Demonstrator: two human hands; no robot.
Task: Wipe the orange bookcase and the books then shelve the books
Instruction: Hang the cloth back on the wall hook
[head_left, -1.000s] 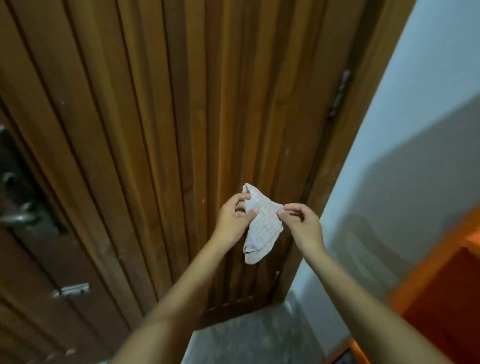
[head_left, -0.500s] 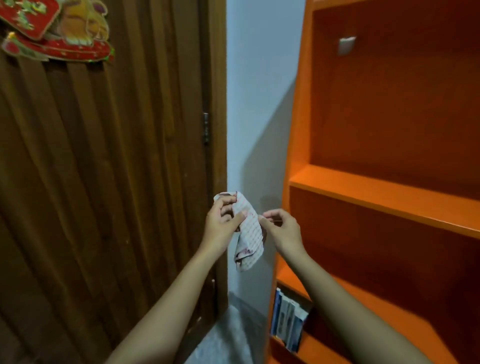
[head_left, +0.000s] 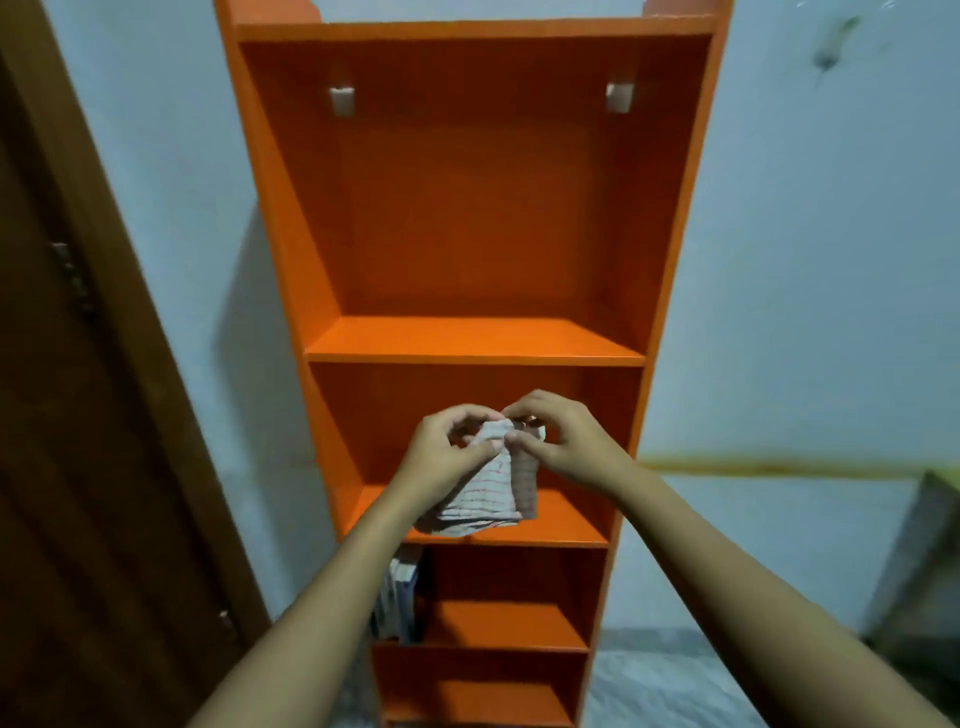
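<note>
The orange bookcase (head_left: 467, 338) stands straight ahead against a pale wall, its two upper shelves bare. A few books (head_left: 397, 597) stand upright at the left end of the third shelf, partly hidden by my left forearm. In front of the second shelf I hold a white cloth with thin red stripes (head_left: 488, 493). My left hand (head_left: 447, 452) and my right hand (head_left: 561, 441) both pinch its top edge close together, and the rest of it hangs down.
A brown wooden door (head_left: 78, 415) with hinges fills the left side. The pale wall (head_left: 779, 260) runs to the right with a yellow stripe low down. A grey-green object (head_left: 919, 571) leans at the far right. Patterned grey floor lies below.
My view has swung right from the door to face the bookcase head-on. Both hands kept hold of the cloth and have drawn closer together at its top edge.
</note>
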